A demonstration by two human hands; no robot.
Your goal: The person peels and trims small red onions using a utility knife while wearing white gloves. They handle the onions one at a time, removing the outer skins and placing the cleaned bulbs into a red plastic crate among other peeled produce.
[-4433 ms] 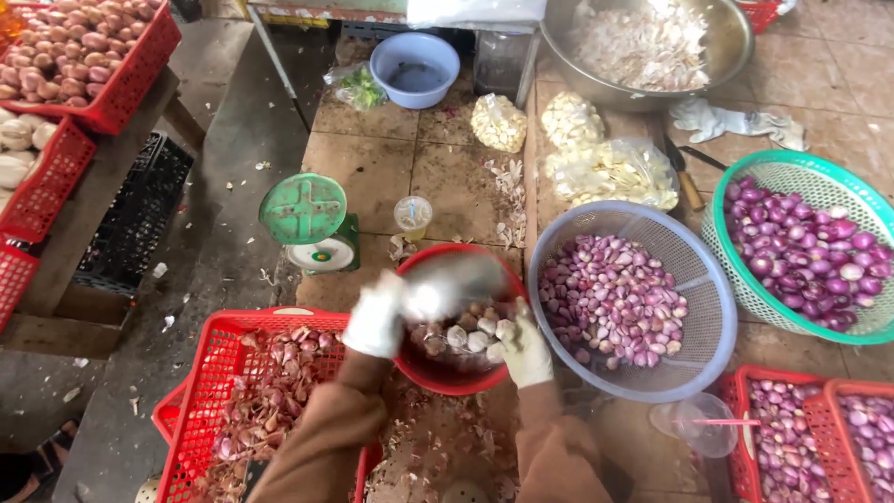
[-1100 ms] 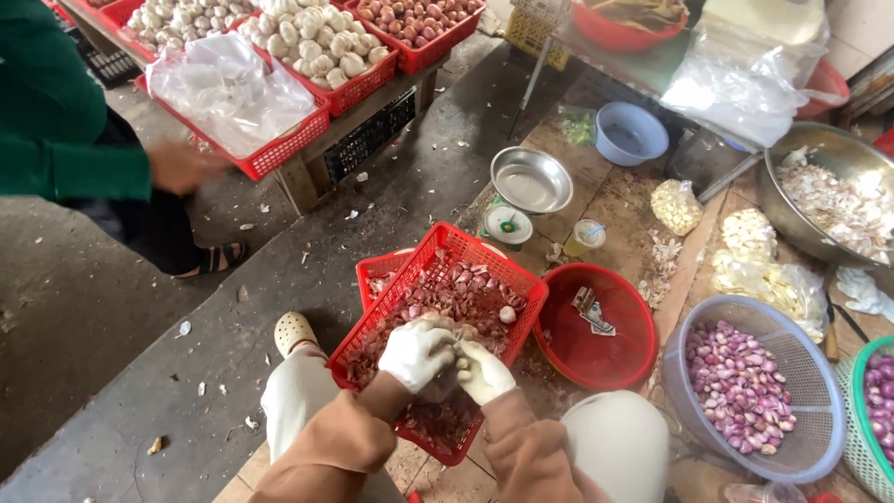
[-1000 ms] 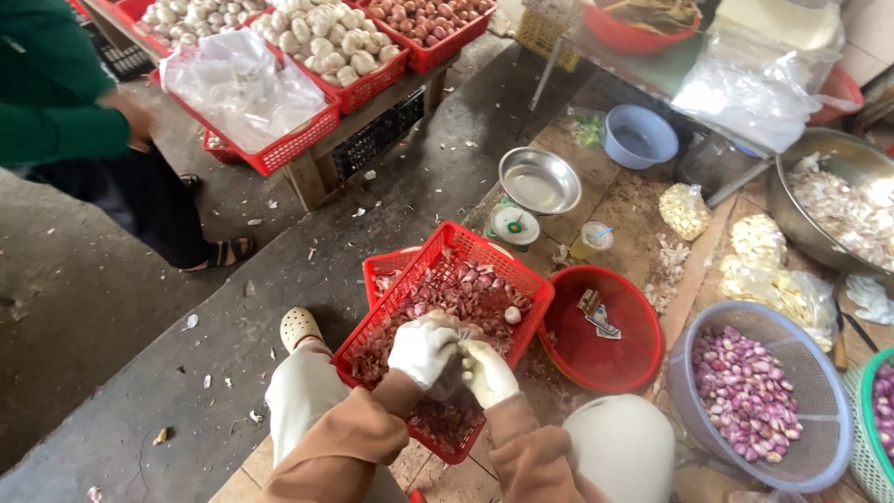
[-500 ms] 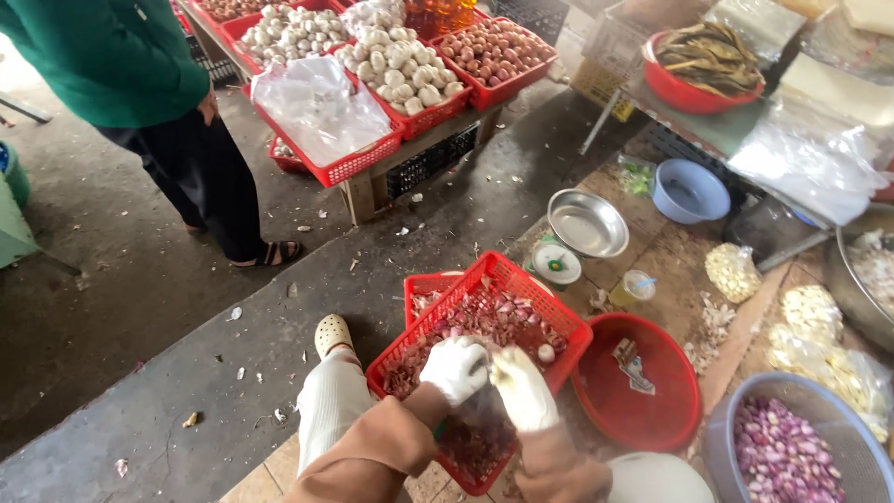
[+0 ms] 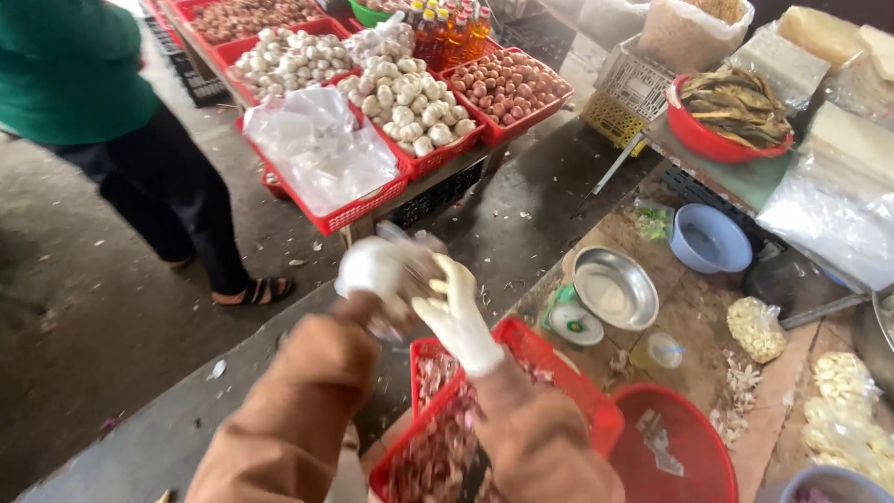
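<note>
Both my hands wear white gloves and are raised in front of me, above the red crate [image 5: 559, 368] of onion skins. My left hand [image 5: 371, 268] is closed in a fist around a crumpled clear plastic bag [image 5: 417, 259]. My right hand [image 5: 458, 319] touches the same bag from the right, with its fingers pinched on it. The bag is blurred and I cannot see what is in it. My brown sleeves fill the lower part of the view.
A person in a green top [image 5: 74, 65] stands at the left. Red baskets of garlic [image 5: 400, 98] and small onions [image 5: 507, 84] sit on a low table. A metal bowl on a scale [image 5: 615, 291], a blue bowl [image 5: 712, 237] and a red basin [image 5: 684, 447] are on the floor to the right.
My hands have risen from the crate of skins to chest height with the clear bag between them. The view has tilted up towards the stall table and the standing person.
</note>
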